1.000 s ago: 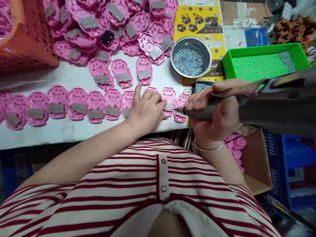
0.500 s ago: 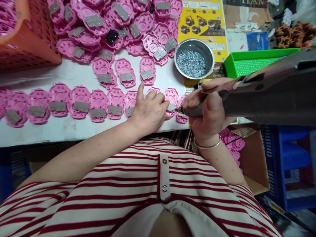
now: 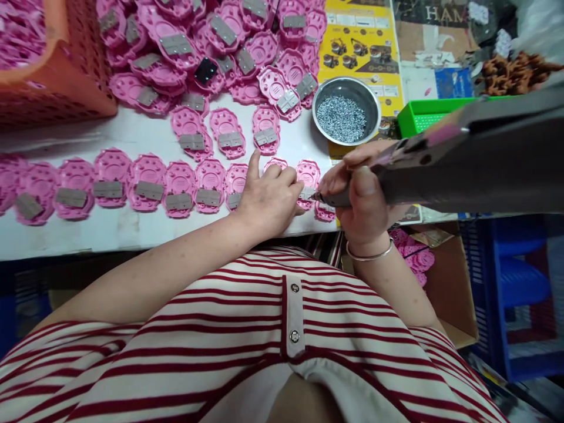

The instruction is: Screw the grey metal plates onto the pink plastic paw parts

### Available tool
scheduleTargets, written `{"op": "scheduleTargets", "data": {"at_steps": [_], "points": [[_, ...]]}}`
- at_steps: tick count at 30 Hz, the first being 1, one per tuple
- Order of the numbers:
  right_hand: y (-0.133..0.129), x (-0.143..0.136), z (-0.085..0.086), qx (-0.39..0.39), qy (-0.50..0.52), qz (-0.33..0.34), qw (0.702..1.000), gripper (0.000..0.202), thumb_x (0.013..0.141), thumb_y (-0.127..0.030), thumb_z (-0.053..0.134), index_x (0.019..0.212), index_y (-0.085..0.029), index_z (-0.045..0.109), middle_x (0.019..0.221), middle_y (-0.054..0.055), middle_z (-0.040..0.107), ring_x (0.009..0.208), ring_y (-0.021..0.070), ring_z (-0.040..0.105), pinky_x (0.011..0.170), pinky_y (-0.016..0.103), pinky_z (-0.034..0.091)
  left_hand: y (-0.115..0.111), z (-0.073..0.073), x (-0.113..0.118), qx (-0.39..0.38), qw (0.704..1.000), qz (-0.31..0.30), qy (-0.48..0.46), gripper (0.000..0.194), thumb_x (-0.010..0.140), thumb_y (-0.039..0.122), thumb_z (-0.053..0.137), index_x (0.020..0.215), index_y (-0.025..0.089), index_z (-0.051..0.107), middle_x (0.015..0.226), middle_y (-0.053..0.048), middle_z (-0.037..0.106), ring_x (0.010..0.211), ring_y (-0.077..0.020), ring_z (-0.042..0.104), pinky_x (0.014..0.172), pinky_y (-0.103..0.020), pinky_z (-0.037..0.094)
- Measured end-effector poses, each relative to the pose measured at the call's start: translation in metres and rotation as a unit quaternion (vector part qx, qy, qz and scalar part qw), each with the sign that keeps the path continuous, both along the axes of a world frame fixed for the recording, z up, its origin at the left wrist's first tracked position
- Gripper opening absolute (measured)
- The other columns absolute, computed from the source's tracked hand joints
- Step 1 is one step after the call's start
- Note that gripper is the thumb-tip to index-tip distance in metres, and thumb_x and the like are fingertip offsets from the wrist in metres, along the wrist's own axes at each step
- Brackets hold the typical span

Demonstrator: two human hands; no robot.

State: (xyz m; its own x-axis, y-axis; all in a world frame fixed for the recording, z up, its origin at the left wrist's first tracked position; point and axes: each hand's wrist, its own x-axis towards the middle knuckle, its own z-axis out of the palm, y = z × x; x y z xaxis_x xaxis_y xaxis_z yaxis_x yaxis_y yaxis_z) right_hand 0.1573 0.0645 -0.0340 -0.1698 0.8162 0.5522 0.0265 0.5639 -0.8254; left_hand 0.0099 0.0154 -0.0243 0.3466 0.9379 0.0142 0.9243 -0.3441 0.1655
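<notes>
Right hand (image 3: 363,200) has crept left compared with a second ago, hiding more of the end shell (image 3: 325,215). Head view: its fingers are wrapped snug around a gray driver (image 3: 445,176), tip right at the gray plate (image 3: 305,192) on a pink shell (image 3: 308,170) lying on the counter (image 3: 106,238). Left hand (image 3: 268,200) is palm-down, fingers bent, little one poking out; can't tell if they're pinching that pink shell or just pressing.
</notes>
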Motion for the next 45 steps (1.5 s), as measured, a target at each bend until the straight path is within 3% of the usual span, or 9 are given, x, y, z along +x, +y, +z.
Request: {"op": "scheduleTargets", "data": {"at_steps": [3,6,12,19,27,31,37,42,45], "points": [[-0.002,0.005,0.02,0.09,0.124,-0.021,0.988,0.03,0.09,-0.06,0.062,0.102,-0.033,0.067,0.054,-0.008,0.042,0.04,0.0061,0.04,0.039,0.022,0.04,0.0,0.0,-0.001,-0.002,1.0,-0.002,0.003,0.028,0.097,0.036,0.065,0.118,0.02,0.076,0.117,-0.01,0.071,0.114,-0.0328,0.062,0.122,-0.073,0.026],[0.0,0.02,0.033,0.115,0.168,-0.061,0.977,0.019,0.093,-0.045,0.065,0.097,-0.028,0.071,0.054,-0.008,0.045,0.043,0.0043,0.045,0.043,0.019,0.042,0.0,0.001,-0.002,-0.001,1.0,-0.004,0.003,0.027,0.096,0.035,0.066,0.117,0.021,0.076,0.118,-0.01,0.071,0.113,-0.0326,0.062,0.121,-0.071,0.028],[0.012,0.05,0.022,0.144,0.186,-0.14,0.962,0.024,0.088,-0.047,0.069,0.094,-0.024,0.07,0.053,-0.008,0.048,0.039,0.004,0.04,0.037,0.019,0.034,-0.002,0.0,-0.002,0.005,1.0,0.0,-0.012,0.022,0.094,0.033,0.067,0.112,0.025,0.077,0.115,-0.009,0.072,0.113,-0.0326,0.063,0.121,-0.071,0.024],[0.013,0.051,0.016,0.122,0.145,-0.226,0.956,0.022,0.088,-0.051,0.066,0.09,-0.03,0.068,0.048,-0.007,0.039,0.038,0.0083,0.039,0.036,0.024,0.032,-0.004,0.0,-0.004,-0.009,1.0,-0.002,-0.024,0.025,0.095,0.033,0.065,0.114,0.024,0.077,0.118,-0.012,0.071,0.115,-0.0349,0.062,0.121,-0.074,0.019],[0.023,0.059,0.002,0.125,0.152,-0.196,0.961,0.021,0.091,-0.047,0.065,0.095,-0.027,0.062,0.05,-0.007,0.045,0.04,0.0082,0.04,0.039,0.027,0.033,-0.004,0.001,-0.003,-0.007,1.0,0.0,-0.01,0.026,0.095,0.034,0.065,0.114,0.022,0.077,0.116,-0.011,0.07,0.113,-0.0336,0.062,0.12,-0.075,0.02],[0.016,0.057,0.013,0.141,0.166,-0.18,0.959,0.023,0.093,-0.051,0.061,0.097,-0.029,0.065,0.054,-0.007,0.043,0.041,0.0061,0.038,0.04,0.023,0.031,-0.003,0.002,-0.005,-0.015,1.0,0.004,-0.014,0.027,0.096,0.036,0.065,0.116,0.022,0.077,0.116,-0.012,0.07,0.114,-0.0339,0.061,0.12,-0.075,0.023],[0.005,0.03,0.028,0.138,0.196,-0.067,0.968,0.025,0.097,-0.05,0.049,0.1,-0.033,0.066,0.055,-0.007,0.042,0.041,0.0058,0.042,0.037,0.019,0.034,0.005,0.005,-0.008,-0.051,0.998,0.003,-0.033,0.025,0.094,0.036,0.069,0.114,0.024,0.077,0.117,-0.009,0.068,0.118,-0.0319,0.059,0.122,-0.072,0.022],[0.0,0.002,0.012,0.12,0.16,-0.028,0.979,0.029,0.089,-0.059,0.061,0.104,-0.035,0.065,0.053,-0.008,0.042,0.035,0.0064,0.032,0.032,0.022,0.034,0.009,0.004,-0.006,-0.043,0.998,0.017,-0.044,0.027,0.091,0.041,0.073,0.111,0.024,0.078,0.115,-0.01,0.069,0.12,-0.0344,0.057,0.122,-0.071,0.021],[-0.003,-0.002,-0.001,0.043,0.07,-0.037,0.996,0.038,0.089,-0.069,0.055,0.11,-0.037,0.06,0.064,-0.005,0.054,0.046,0.0105,0.049,0.047,0.029,0.05,0.009,0.003,-0.005,-0.03,0.998,0.019,-0.044,0.027,0.09,0.041,0.074,0.111,0.025,0.079,0.115,-0.01,0.07,0.121,-0.035,0.057,0.122,-0.071,0.022]]}}
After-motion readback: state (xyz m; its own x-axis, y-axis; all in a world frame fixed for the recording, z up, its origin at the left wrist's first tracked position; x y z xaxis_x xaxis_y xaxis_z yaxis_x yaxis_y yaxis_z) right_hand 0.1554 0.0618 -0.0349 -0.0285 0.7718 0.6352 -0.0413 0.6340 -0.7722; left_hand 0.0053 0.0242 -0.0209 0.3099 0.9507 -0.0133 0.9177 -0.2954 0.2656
